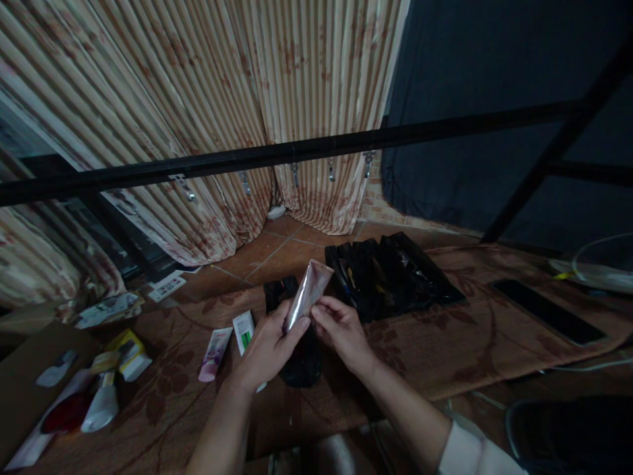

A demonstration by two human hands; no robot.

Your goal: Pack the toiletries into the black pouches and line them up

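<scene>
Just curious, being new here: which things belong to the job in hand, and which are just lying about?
Probably the job:
- silvery tube, in the left hand, right hand at its edge
- black bag beneath
- pink tube, perhaps

Probably lying about:
- black slab
- yellow box

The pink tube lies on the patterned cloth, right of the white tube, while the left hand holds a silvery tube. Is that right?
Not quite: the head view shows the pink tube left of the white tube. It lies on the patterned cloth, and the left hand holds the silvery tube.
</scene>
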